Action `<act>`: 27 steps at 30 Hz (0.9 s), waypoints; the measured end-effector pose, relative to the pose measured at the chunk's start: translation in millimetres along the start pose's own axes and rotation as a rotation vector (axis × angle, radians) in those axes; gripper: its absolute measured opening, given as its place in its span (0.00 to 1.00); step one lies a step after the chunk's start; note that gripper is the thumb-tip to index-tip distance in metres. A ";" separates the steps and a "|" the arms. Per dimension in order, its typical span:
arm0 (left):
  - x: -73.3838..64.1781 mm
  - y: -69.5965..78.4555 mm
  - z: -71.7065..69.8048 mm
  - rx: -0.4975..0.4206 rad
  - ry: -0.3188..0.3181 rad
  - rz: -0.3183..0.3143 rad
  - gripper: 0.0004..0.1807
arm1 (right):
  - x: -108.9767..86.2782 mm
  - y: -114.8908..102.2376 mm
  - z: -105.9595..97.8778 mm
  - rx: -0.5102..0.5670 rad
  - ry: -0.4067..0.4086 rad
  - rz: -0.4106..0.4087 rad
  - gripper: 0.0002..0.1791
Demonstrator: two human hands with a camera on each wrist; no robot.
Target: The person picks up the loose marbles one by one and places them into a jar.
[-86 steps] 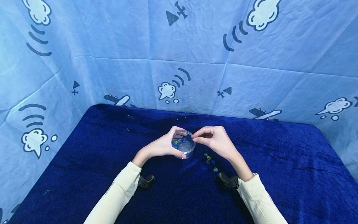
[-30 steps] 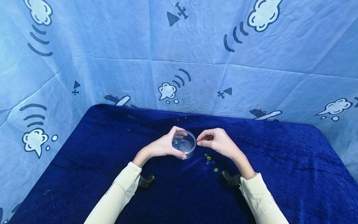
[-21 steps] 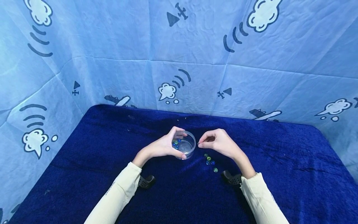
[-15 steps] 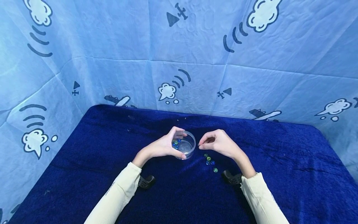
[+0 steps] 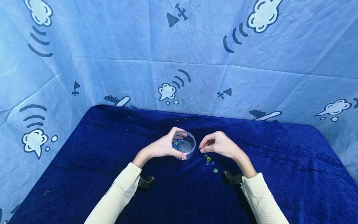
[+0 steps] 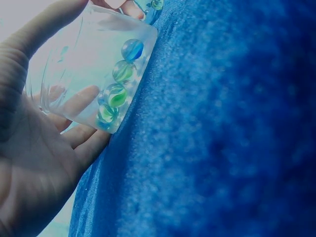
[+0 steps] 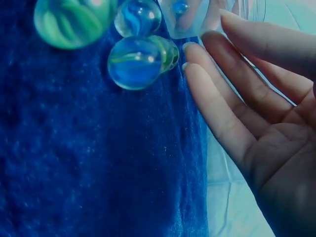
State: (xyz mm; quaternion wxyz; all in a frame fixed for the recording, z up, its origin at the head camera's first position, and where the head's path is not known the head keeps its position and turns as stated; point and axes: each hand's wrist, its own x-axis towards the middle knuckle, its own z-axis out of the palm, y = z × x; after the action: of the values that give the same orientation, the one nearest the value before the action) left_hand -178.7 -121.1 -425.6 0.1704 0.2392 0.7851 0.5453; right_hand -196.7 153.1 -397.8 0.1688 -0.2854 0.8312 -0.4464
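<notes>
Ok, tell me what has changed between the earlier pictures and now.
The right hand has moved away from the clear container, rightward and nearer the loose marbles. Inside the container, a blue marble has shifted left, closer to the others. The left hand still grips the container; the loose marbles stayed put.
</notes>
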 end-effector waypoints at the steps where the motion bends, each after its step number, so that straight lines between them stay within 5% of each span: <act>1: -0.2 0.2 0.1 0.000 0.000 0.001 0.50 | 0.1 0.5 -0.1 0.000 -0.008 0.001 0.04; 27: -0.6 1.2 -0.5 0.001 0.006 -0.007 0.51 | 0.9 7.7 -2.2 0.030 -0.125 0.054 0.07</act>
State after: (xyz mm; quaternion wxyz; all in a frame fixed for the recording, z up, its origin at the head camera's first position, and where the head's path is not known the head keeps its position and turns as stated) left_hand -178.2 -121.5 -424.3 0.1698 0.2349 0.7868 0.5450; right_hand -201.1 157.3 -403.2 0.2365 -0.2875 0.8198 -0.4352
